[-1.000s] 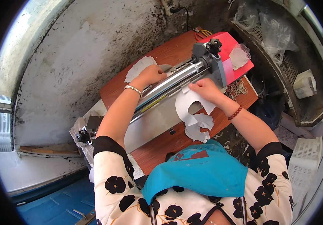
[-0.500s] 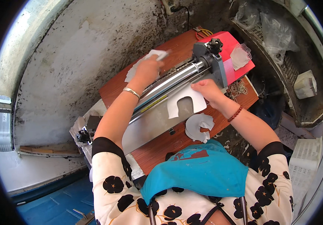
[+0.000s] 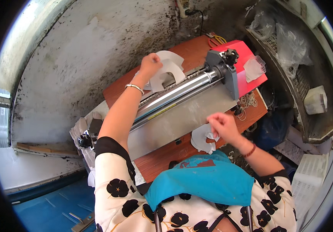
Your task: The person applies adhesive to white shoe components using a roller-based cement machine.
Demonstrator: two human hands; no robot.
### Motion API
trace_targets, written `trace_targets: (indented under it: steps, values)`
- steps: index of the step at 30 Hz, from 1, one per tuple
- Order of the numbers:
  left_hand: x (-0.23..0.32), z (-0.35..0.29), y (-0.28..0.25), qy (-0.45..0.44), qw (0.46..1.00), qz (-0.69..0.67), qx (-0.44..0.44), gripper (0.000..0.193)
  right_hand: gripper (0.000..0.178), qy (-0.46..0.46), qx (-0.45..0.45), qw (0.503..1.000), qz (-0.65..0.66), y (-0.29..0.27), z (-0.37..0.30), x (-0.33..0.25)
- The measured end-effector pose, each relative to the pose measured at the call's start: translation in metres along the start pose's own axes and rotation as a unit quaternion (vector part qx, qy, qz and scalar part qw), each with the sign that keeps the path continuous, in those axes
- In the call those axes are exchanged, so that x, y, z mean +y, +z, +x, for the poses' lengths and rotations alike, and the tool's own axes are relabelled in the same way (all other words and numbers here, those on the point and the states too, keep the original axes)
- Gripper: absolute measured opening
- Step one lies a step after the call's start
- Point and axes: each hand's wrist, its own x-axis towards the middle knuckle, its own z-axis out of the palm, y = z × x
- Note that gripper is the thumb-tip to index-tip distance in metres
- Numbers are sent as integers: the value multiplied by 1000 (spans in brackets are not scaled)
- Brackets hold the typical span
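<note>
A metal roller machine [image 3: 182, 87] lies aslant on a brown wooden table. Behind its bright roller, a white U-shaped piece [image 3: 168, 73] lies against other white cut pieces [image 3: 174, 57]. My left hand [image 3: 150, 66] is over the left edge of these pieces, fingers curled in; whatever they may grip is hidden. On the near side, my right hand [image 3: 223, 124] hovers by a small stack of curved white pieces [image 3: 200, 140], thumb and forefinger apart, nothing visible between them. The metal feed plate [image 3: 166, 123] lies between my arms.
The machine's red end cover [image 3: 247, 91] carries a clear container [image 3: 254, 69] with whitish contents. Coiled string [image 3: 247, 101] lies beside it. A dark shelf [image 3: 309, 116] with plastic bags [image 3: 292, 42] stands at the right. A stained wall [image 3: 89, 50] rises behind the table.
The white U-shaped piece has passed from the near side of the roller to the far side. My right hand has let it go and moved down toward the near stack.
</note>
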Motion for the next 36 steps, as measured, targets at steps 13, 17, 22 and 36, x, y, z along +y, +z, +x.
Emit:
trace_targets:
  steps: [13, 17, 22, 36]
  values:
    - [-61, 17, -20, 26, 978, 181, 103, 40, 31, -45, 71, 916, -392, -20, 2, 108]
    - [-72, 10, 9, 12, 944, 276, -180, 43, 40, -127, 79, 815, -560, -19, 15, 128]
    - [-85, 9, -4, 12, 972, 177, -153, 38, 44, -56, 15, 805, -591, -2, 14, 137]
    - [-6, -54, -5, 86, 983, 46, -155, 33, 25, -38, 43, 946, -319, -16, 12, 135]
